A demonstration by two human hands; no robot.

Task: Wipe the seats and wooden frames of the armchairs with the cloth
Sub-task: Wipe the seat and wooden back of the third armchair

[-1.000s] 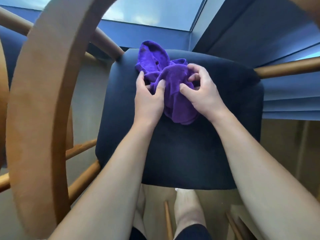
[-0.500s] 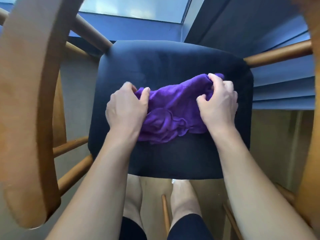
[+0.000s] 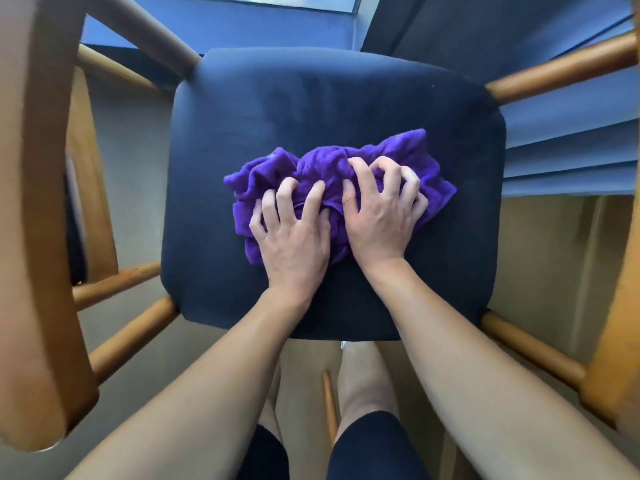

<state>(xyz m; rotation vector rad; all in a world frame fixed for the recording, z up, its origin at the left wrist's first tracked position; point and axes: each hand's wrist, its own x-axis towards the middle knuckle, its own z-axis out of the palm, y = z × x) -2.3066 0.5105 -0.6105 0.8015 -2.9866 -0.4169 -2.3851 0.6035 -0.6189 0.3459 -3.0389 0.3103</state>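
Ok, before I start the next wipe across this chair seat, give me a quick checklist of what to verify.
1. Both hands on the cloth: ok. The left hand and right hand dig curled fingers into it.
2. Cloth on the seat: ok, it lies near the seat's middle.
3. Cloth spread flat for a broad stroke: not ok, it is bunched up.
4. Seat already clean: cannot tell, the dark fabric shows little.
5. Wooden frame wiped: cannot tell.
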